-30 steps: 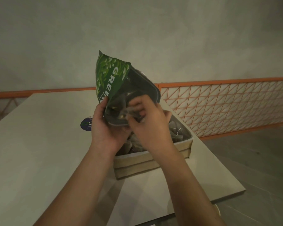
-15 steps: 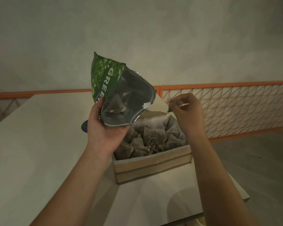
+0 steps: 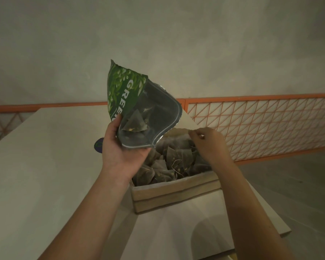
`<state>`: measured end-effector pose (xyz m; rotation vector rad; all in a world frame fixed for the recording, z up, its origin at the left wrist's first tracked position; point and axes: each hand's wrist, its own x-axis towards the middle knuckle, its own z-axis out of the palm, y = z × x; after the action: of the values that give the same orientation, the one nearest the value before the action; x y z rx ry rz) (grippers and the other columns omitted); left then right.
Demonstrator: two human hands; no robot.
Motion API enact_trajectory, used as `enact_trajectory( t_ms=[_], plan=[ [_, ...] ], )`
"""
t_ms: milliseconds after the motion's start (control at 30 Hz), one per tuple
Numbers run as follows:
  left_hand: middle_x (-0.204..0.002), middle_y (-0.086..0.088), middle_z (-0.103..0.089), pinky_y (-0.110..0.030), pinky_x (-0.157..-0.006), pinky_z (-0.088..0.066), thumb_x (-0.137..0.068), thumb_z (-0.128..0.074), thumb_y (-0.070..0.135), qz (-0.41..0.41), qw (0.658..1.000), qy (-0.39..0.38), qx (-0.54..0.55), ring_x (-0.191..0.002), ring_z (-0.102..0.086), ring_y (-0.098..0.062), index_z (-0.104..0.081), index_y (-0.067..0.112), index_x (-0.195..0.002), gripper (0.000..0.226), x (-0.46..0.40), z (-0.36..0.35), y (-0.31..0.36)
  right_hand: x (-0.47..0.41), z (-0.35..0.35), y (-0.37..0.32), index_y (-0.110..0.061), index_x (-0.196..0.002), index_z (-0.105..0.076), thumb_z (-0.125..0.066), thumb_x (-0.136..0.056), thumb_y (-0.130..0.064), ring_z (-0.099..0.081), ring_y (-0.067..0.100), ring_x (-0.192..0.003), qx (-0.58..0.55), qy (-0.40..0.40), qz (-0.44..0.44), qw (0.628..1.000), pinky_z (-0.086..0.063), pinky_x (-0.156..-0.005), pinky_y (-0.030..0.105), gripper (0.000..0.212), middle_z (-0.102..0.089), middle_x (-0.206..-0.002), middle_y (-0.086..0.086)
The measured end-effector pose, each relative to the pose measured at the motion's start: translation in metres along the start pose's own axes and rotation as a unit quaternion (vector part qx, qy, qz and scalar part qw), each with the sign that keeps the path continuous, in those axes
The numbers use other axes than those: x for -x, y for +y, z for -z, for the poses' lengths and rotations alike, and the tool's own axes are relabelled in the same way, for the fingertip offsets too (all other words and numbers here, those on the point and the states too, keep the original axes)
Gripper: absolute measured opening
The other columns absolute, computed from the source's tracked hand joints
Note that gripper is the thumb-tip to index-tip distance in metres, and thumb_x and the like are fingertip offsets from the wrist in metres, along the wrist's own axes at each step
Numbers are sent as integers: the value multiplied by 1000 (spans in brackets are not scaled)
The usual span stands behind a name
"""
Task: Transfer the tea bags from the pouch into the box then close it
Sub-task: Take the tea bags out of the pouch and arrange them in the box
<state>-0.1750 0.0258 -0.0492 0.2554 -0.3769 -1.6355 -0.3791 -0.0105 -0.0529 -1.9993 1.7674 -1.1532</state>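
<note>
My left hand (image 3: 120,156) grips the bottom of a green tea pouch (image 3: 128,94), tilted with its open mouth toward me. One pyramid tea bag (image 3: 134,123) shows inside it. Below stands the open cardboard box (image 3: 174,194), filled with several tea bags (image 3: 176,160), its lid (image 3: 188,122) raised at the back. My right hand (image 3: 206,143) hovers over the box's far right side. Its thumb and fingertips are pinched together on something small that I can hardly make out, seemingly a tea bag.
The box sits near the right edge of a pale table (image 3: 45,175), with the grey floor (image 3: 298,184) beyond. A dark round sticker (image 3: 99,145) lies behind my left hand. An orange mesh railing (image 3: 261,126) runs along the back.
My right hand drew a tea bag out of the pouch, swung right, and has now dropped lower over the box. The pouch stays held up in my left hand.
</note>
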Motion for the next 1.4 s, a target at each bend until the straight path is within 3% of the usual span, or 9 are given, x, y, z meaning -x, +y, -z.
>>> enact_trajectory(
  t_ms=[200,400,533,667,800,967,1100,1267,1400],
  plan=[
    [-140,-13,-61,-44,-107,-45,-97,-52,42,4,1000,2,6,-131,-55,-34,-61,21,-137,46,2,-1,1,8,-1,1,-23,-126,-62,-41,-103,-35,-61,19,-103,75,-155,10,985,-48,-89,34,33,-67,-116,2],
    [-141,-12,-59,-44,-106,-47,-98,-49,44,-3,1000,-4,-17,-133,-53,-34,-58,21,-140,49,3,1,6,21,9,-35,-19,-109,-67,-55,-94,-9,-58,16,-97,-93,145,116,978,-52,-84,34,22,-63,-105,-6],
    [-146,-12,-55,-43,-103,-49,-97,-48,47,1,999,-7,-47,-136,-51,-32,-53,20,-145,55,5,2,5,34,11,-73,-19,-100,-68,-60,-89,-10,-54,0,-76,-176,165,175,955,-43,-67,14,17,-60,-86,-14],
    [-143,-12,-57,-38,-92,-54,-99,-45,46,-3,999,-4,-51,-123,-57,-28,-54,15,-143,55,9,-4,0,34,-9,-90,-21,-97,-73,-63,-86,-17,-59,5,-78,-95,125,233,960,-50,-75,31,16,-67,-84,-11],
    [-122,-8,-68,-32,-87,-53,-91,-53,43,-1,998,-5,-59,-111,-64,-23,-70,14,-119,44,14,-6,-6,29,-26,-103,-23,-99,-73,-64,-86,-35,-60,16,-93,104,134,210,963,-30,-87,31,20,-69,-92,-6],
    [-146,-6,-56,-36,-110,-40,-86,-59,41,10,999,-5,-50,-137,-51,-23,-59,15,-139,60,18,-9,-10,25,-34,-116,-20,-117,-67,-49,-90,-61,-47,29,-116,231,42,116,965,-26,-98,45,52,-59,-121,8],
    [-153,-5,-48,-39,-119,-30,-87,-58,42,9,999,-2,-52,-143,-43,-23,-54,16,-144,63,17,-7,-8,26,-36,-114,-30,-118,-66,-51,-88,-62,-39,30,-119,229,18,120,966,-24,-99,48,46,-51,-127,5],
    [-152,-7,-49,-38,-121,-28,-89,-56,40,-7,999,19,-47,-143,-43,-23,-52,13,-145,62,14,-1,-5,33,-35,-102,-34,-89,-68,-63,-84,-47,-39,19,-111,132,-1,174,976,-22,-92,39,15,-63,-107,-16],
    [-132,-9,-65,-36,-100,-50,-95,-51,41,-8,998,18,-55,-120,-62,-26,-64,13,-129,46,15,0,-3,40,-29,-88,-32,-80,-62,-74,-77,-28,-53,6,-97,0,7,187,982,-25,-96,31,13,-60,-78,-19]
  ],
)
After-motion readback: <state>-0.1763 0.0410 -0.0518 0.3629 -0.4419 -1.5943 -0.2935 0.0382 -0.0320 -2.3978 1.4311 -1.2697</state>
